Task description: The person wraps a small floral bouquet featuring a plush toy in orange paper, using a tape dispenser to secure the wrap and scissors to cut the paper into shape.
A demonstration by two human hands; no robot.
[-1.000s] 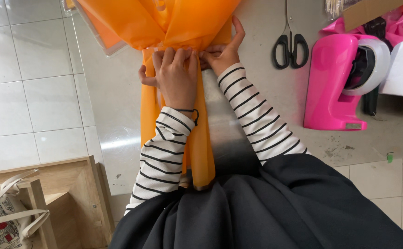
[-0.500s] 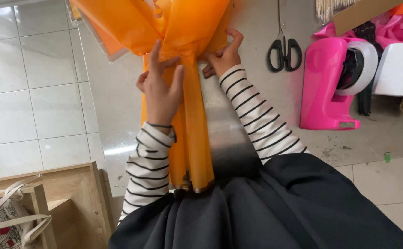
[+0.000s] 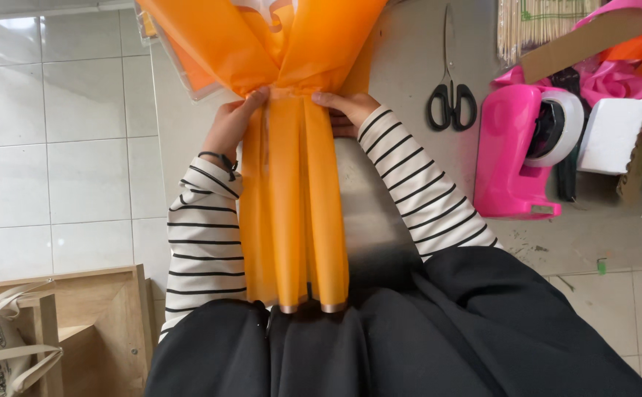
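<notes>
My left hand [image 3: 229, 129] and right hand [image 3: 343, 110] pinch the orange wrapping paper [image 3: 295, 198] at its gathered neck, centre top of frame. Gathering looks done; nothing ties it yet.

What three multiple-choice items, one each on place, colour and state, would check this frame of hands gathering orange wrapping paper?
1. Where do the black-handled scissors lie?
A. on the grey worktop beside the pink tape dispenser
B. on the wooden crate
C. in the left hand

2. What colour is the gathered wrapping paper?
A. blue
B. orange
C. white

3. How do the hands stand?
A. both flat on the tiled floor
B. the left hand and right hand both pinch the paper at its gathered neck
C. only one touches the paper

Answers: 1 A, the scissors rest left of the dispenser; 2 B, the sheet is orange throughout; 3 B, fingers meet the neck from both sides.
</notes>
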